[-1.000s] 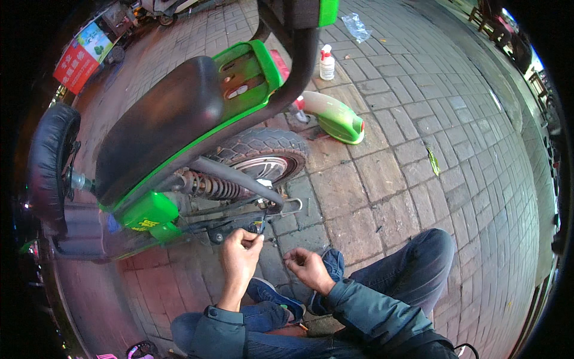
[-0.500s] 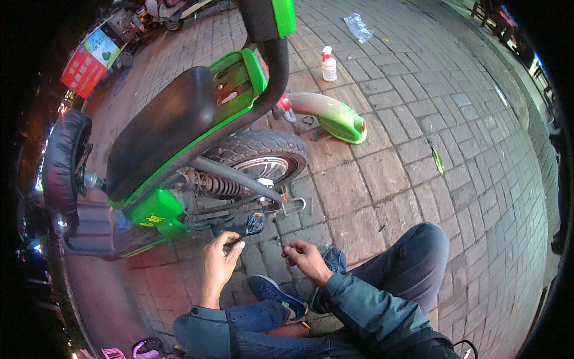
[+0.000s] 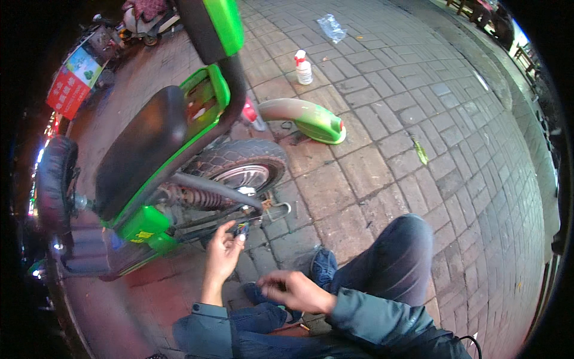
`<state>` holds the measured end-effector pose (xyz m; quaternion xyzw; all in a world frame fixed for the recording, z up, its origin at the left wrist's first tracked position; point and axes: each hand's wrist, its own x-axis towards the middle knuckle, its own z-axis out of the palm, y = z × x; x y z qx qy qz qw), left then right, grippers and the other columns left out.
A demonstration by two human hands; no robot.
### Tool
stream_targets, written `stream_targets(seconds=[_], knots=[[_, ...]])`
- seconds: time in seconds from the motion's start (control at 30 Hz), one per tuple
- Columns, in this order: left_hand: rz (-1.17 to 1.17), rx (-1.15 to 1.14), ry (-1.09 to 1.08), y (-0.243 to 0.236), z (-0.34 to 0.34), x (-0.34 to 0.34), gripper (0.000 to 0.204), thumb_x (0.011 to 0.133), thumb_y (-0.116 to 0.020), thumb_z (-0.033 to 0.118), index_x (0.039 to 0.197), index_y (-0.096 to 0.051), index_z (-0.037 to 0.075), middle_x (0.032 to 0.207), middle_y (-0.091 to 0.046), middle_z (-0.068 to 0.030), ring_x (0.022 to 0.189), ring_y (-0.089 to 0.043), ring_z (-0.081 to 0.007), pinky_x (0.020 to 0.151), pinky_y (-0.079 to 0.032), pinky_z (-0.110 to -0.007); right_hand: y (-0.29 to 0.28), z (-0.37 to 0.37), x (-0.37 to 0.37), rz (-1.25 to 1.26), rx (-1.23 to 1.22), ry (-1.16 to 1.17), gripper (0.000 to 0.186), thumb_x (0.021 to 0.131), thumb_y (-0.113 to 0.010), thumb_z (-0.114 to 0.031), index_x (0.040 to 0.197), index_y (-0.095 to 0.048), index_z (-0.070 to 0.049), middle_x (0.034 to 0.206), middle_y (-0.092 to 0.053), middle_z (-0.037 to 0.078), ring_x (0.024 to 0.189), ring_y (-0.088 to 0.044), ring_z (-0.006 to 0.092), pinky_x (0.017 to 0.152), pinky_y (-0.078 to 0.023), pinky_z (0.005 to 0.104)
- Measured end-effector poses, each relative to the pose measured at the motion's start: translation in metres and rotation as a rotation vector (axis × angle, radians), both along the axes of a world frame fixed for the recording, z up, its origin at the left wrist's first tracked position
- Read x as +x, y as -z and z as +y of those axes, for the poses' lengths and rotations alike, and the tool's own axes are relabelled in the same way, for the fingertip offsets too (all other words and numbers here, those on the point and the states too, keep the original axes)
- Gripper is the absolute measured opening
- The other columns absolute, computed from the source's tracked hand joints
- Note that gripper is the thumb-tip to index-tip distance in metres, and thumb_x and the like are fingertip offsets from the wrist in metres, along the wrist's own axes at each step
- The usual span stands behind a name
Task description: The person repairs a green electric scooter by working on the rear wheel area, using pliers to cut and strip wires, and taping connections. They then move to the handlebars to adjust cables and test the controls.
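A green and black electric scooter (image 3: 143,146) stands at the left, its rear wheel (image 3: 239,170) and rusty shock spring (image 3: 192,196) exposed. By the frame below the wheel is a small bundle of coloured wires (image 3: 241,230). The thumb and fingers of my left hand (image 3: 222,258) are closed on it, covering part of it. My right hand (image 3: 294,291) is nearer to me, above my shoe and apart from the wires. Motion smears its fingers, so whether it holds anything does not show.
Behind the rear wheel a green and grey mudguard (image 3: 311,121) lies on the paving. Farther off are a white spray bottle with a red top (image 3: 303,68) and a clear plastic bag (image 3: 331,28). A kickstand (image 3: 278,210) juts out near the wheel.
My right hand has drawn back toward me, away from the wires. My left fingers now overlap the wire bundle. The whole view has shifted, with the scooter farther left.
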<state>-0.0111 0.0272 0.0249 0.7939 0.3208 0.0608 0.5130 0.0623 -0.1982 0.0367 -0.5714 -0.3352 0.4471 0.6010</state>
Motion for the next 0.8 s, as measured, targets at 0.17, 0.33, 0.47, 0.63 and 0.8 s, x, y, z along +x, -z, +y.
stream_targets(seconds=[0.17,0.33,0.47,0.63,0.8], knots=[[0.028,-0.105,-0.033,0.014,0.011,0.007,0.039,0.105,-0.054,0.020,0.136,-0.055,-0.003,0.112,-0.067,-0.0122,0.089,-0.066,-0.0153,0.077,-0.055,-0.029,-0.083,-0.171,0.075,0.093,0.154,0.327,0.025,0.100,-0.066,-0.019,0.111,-0.067,0.003,0.094,-0.071,0.011,0.082,-0.069,0.0157,0.076,-0.055,0.0295],[0.020,0.040,-0.053,0.016,0.010,0.005,0.047,0.103,-0.058,0.020,0.144,-0.047,0.000,0.118,-0.063,-0.0104,0.092,-0.061,-0.0159,0.082,-0.051,-0.032,0.059,-0.314,0.134,0.156,-0.267,1.253,0.024,0.099,-0.065,-0.022,0.099,-0.069,0.003,0.083,-0.069,0.007,0.071,-0.066,0.0138,0.067,-0.054,0.0283],[0.035,0.447,-0.142,0.001,-0.004,-0.016,0.048,0.100,-0.062,0.019,0.145,-0.049,0.008,0.135,-0.055,-0.0126,0.104,-0.058,-0.0212,0.083,-0.049,-0.033,0.210,-0.376,0.088,-0.187,-1.094,1.118,0.039,0.086,-0.074,-0.027,0.112,-0.071,0.002,0.096,-0.075,0.015,0.087,-0.073,0.0239,0.077,-0.058,0.0366],[-0.047,0.410,0.030,-0.027,-0.034,-0.034,0.034,0.100,-0.061,0.015,0.131,-0.058,0.002,0.129,-0.056,-0.0104,0.104,-0.058,-0.0196,0.085,-0.049,-0.032,0.317,-0.357,0.063,-0.526,-1.305,0.988,0.048,0.075,-0.077,-0.026,0.111,-0.065,0.002,0.098,-0.070,0.024,0.095,-0.069,0.0416,0.088,-0.055,0.0475],[-0.036,0.393,0.035,-0.054,-0.082,-0.040,0.029,0.096,-0.064,0.009,0.124,-0.060,0.002,0.129,-0.056,-0.0096,0.099,-0.061,-0.0178,0.080,-0.053,-0.030,0.319,-0.346,0.083,-0.342,-1.389,0.845,0.046,0.072,-0.079,-0.022,0.108,-0.063,0.001,0.102,-0.069,0.027,0.100,-0.067,0.0425,0.089,-0.054,0.0493]])
